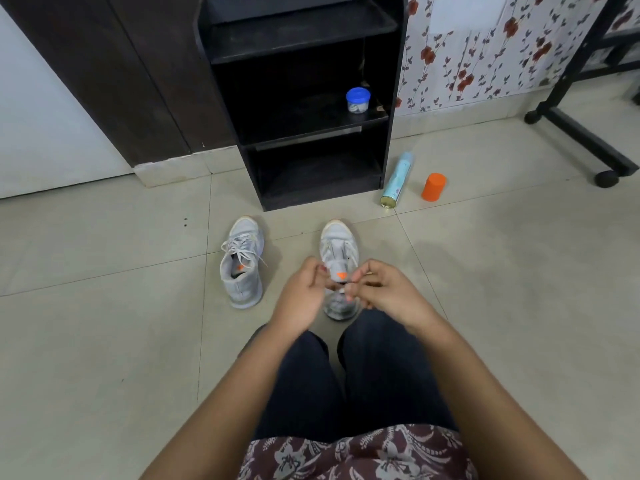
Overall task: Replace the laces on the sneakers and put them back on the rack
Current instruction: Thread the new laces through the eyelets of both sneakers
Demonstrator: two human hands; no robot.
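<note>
Laced grey mesh sneaker upright on tiled floor; left hand curled at second grey sneaker, grip cannot be told; right hand pinching white lace end; both sneakers before black wooden rack

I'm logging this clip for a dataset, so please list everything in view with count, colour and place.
rack: one, black, against the wall
jar: one, clear with blue lid, on the rack's middle shelf
spray can: one, pale blue, lying on the floor right of the rack
cylinder: one, orange, upright beside the spray can
wheeled stand: one, black, far right
laced sneaker: one, grey, on the floor
second sneaker: one, grey, under the hands
lace: one, white, between the hands
left hand: fingers curled at the second sneaker, grip hidden
right hand: fingers pinch the lace
</note>
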